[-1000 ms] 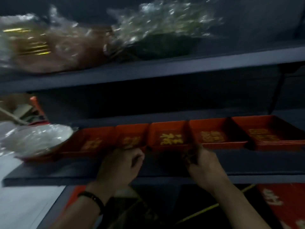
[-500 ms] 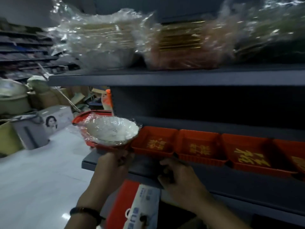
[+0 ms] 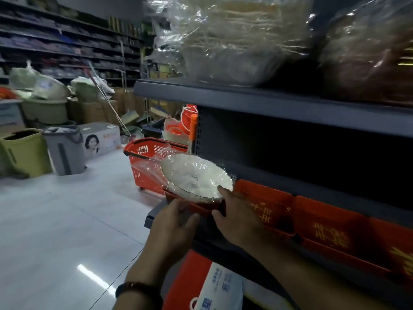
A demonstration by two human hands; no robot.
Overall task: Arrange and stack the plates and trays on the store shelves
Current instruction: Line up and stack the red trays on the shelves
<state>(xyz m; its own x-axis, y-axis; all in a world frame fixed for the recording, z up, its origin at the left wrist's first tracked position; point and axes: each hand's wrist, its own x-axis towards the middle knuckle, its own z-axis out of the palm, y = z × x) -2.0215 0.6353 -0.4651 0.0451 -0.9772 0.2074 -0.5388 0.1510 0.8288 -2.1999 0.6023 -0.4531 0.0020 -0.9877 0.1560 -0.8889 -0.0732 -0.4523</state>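
A stack of clear plates wrapped in plastic film [image 3: 194, 175] sits tilted on the leftmost red tray [image 3: 201, 205], at the left end of the dark middle shelf [image 3: 152, 217]. My left hand [image 3: 174, 224] lies against that tray's front edge, fingers fairly straight. My right hand [image 3: 239, 218] grips the tray's right corner, with the thumb up on the wrapped plates' rim. More red trays with gold characters [image 3: 324, 229] run in a row to the right along the shelf.
Film-wrapped stacks of dishes [image 3: 223, 36] fill the upper shelf [image 3: 257, 101]. A red shopping basket [image 3: 145, 162] stands on the floor just past the shelf end. Grey [image 3: 64, 148] and yellow-green [image 3: 24, 151] bins and boxes stand further left. A white-and-red package [image 3: 221, 287] lies below the shelf.
The view has swung left along the shelf. Both hands moved from the middle trays to the leftmost tray that carries the wrapped plates, and the right hand took hold of its corner.
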